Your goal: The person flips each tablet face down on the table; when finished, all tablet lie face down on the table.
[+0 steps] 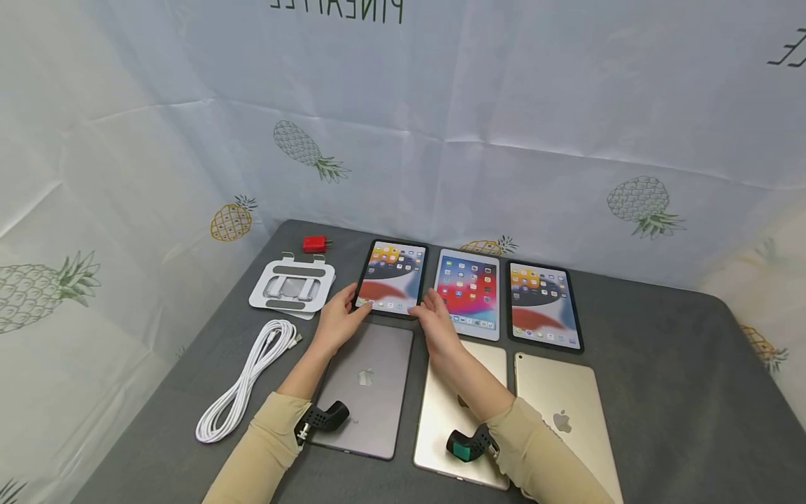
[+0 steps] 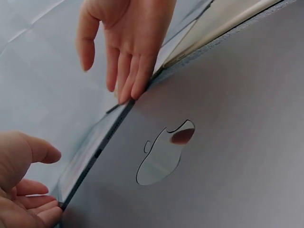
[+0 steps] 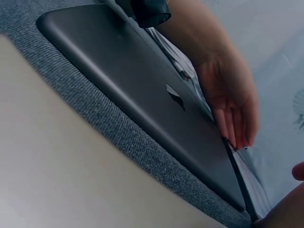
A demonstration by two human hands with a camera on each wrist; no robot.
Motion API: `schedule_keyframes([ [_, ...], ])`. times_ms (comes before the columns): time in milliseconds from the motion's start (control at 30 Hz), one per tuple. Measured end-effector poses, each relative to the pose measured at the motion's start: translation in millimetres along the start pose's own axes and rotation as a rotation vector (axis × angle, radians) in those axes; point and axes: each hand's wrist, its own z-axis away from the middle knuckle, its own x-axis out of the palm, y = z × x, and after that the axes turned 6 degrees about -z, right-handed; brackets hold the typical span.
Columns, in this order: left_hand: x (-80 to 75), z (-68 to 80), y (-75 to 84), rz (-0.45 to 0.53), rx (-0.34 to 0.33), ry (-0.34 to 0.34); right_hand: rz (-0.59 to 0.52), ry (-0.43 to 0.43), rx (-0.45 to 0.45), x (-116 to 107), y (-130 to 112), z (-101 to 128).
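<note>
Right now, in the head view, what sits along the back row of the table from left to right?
Red plug → black-framed tablet, with left hand and right hand at its near edge → white-framed tablet → second black-framed tablet.

1. Six tablets fill the middle of the surface [image 1: 661, 364] in two rows, edges nearly meeting; only narrow gaps run between them.
2. To the left, the white cable [image 1: 248, 381], folding stand [image 1: 292, 285] and red plug [image 1: 314, 243] block the way.
3. The right side offers open grey cloth.
4. The pineapple backdrop [image 1: 535, 140] closes off the far edge.
</note>
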Motion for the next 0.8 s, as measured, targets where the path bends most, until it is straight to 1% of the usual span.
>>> schedule_keyframes([
  [267,0.8,-2.4,-1.7,-0.036,0.02,0.009,-0.048,0.039,0.006,2.3,-5.4,-4.0],
  [500,-0.4,-3.3,-1.8,-0.056,0.042,0.012,-0.11,0.054,0.031,1.1,-6.9,-6.0],
  [633,-1.3,-3.8,-4.1,-0.099,0.076,0.019,-0.142,0.061,0.031,0.4,-8.0,-5.8],
  [800,-1.1,-3.5,-8.0,-0.191,0.145,0.03,-0.175,0.076,0.013,-0.4,-9.5,-7.6],
])
